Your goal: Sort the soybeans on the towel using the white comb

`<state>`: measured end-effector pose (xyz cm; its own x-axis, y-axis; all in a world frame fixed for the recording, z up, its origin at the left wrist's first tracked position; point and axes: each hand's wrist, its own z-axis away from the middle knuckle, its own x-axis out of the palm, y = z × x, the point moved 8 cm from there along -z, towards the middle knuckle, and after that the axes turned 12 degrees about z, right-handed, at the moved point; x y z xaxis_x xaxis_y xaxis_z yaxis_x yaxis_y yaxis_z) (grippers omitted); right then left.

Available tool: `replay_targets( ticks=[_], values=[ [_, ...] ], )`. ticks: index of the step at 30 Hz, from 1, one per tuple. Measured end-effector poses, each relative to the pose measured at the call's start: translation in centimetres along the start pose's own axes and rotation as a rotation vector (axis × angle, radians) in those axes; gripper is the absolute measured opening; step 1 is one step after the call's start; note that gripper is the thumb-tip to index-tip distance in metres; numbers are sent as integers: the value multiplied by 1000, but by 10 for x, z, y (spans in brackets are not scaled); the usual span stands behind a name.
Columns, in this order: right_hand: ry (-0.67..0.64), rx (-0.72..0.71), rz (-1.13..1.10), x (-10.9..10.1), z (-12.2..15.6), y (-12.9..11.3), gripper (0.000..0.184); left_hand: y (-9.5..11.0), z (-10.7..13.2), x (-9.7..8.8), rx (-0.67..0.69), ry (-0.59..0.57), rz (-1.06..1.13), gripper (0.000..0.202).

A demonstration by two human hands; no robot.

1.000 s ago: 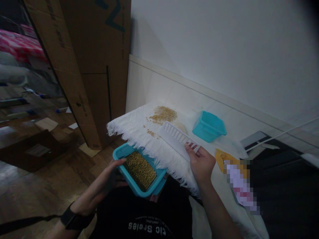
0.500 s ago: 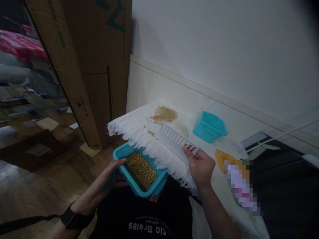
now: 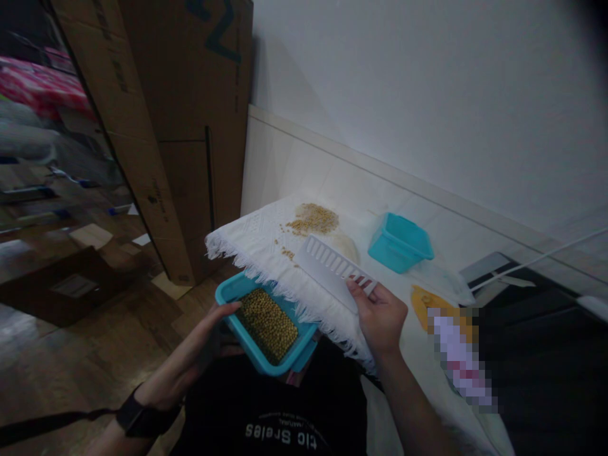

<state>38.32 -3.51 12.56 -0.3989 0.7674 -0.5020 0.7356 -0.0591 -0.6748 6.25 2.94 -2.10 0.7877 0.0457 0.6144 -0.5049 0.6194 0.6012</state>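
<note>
My left hand (image 3: 219,326) grips the left side of a blue plastic basket (image 3: 259,367), its thumb over the rim. Inside lie many yellow soybeans (image 3: 270,323). The basket is just below the fringed edge of a white cloth (image 3: 256,231). In my right hand (image 3: 380,310) is a flat grey-white slotted plastic panel (image 3: 323,272), tilted low over the cloth and pinched at its right end. More soybeans (image 3: 316,218) lie in a loose patch on the cloth beyond the panel, with a few scattered near its left end.
A second blue basket (image 3: 401,244) stands on the cloth-covered table against the wall. To its right are a yellow item (image 3: 420,304) and a black object (image 3: 536,342) with a white cable. A tall cardboard box (image 3: 190,126) stands at the left; cardboard pieces lie on the floor.
The slotted panel and my right hand have shifted very slightly left. My left hand and the basket of soybeans stay in place.
</note>
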Motion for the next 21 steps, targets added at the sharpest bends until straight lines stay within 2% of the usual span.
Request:
replay_targets(
  ticks=[8,12,21],
  values=[
    [-23,-10,-9,14,-14,-8,48,-1,-2,-1,-5,2,-20,61],
    [-52,1,-43,21,-12,-9,46,-1,-4,-4,-3,32,-17,60],
    [-137,9,-121,29,-7,-13,40,5,-1,-5,13,-9,-25,54]
  ],
)
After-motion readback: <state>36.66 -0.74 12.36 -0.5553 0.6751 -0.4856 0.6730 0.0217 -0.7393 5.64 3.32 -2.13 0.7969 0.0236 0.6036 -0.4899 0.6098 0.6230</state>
